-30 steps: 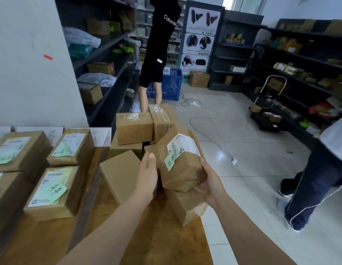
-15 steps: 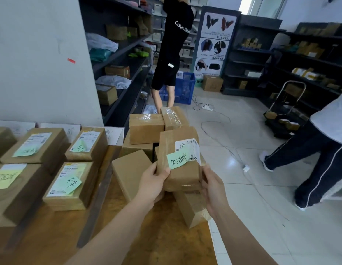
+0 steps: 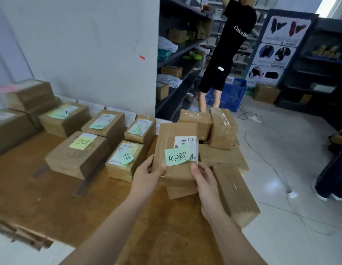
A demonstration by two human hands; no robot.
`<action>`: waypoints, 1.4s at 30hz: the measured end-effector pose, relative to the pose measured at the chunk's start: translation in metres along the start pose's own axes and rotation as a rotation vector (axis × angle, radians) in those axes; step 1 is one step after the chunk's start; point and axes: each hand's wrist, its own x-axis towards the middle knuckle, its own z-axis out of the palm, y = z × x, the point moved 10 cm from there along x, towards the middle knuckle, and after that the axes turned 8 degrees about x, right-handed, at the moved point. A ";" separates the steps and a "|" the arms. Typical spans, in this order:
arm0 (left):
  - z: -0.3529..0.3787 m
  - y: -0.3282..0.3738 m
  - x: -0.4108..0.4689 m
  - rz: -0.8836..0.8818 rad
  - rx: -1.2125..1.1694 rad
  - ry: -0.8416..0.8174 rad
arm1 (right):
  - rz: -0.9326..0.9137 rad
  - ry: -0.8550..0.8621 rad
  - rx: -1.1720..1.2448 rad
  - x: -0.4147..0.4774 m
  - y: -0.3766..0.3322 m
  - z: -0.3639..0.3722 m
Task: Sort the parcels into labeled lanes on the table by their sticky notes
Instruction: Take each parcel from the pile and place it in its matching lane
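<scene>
My left grip [image 3: 149,173] and right grip [image 3: 204,180] both clasp the parcel [image 3: 174,131] by its near edge, just left of the unsorted heap [image 3: 223,131]; since a second ago it has levelled, green sticky note [image 3: 175,156] facing me, so I judge lane choice comes next

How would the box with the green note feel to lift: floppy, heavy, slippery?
Probably stiff: the parcel shows flat faces and straight edges. Likely light for its size, since the left hand and right hand hold it by one end.
</scene>
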 end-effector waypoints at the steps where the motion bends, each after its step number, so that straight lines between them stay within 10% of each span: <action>1: -0.013 -0.005 -0.002 -0.013 -0.002 0.027 | 0.003 -0.020 -0.005 -0.001 0.003 0.012; 42: -0.485 -0.071 0.024 -0.007 0.024 0.292 | 0.066 -0.261 -0.111 -0.077 0.095 0.478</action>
